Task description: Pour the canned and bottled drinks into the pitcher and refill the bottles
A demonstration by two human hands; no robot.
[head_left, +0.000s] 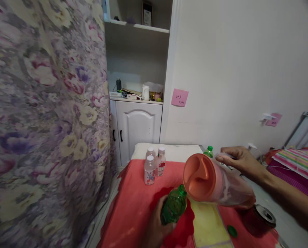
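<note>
Above tabletop [133, 206]: green bottle [172, 206], likely squeezable, left grip [157, 225] round body; pitcher [227, 189], likely stiff, right grip [238, 160] clasping handle.

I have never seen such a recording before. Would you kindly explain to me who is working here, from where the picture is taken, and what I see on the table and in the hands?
There is no machine here. The left hand and right hand are a person's own bare hands, and the single picture comes from a camera worn on that person's head, looking forward and down.

The left hand holds a green bottle. The right hand holds a pitcher with an orange lid, tilted so that the lid is beside the bottle's neck.

On the table's red cloth you see three small bottles with white caps, a can, and a loose green cap.
</note>
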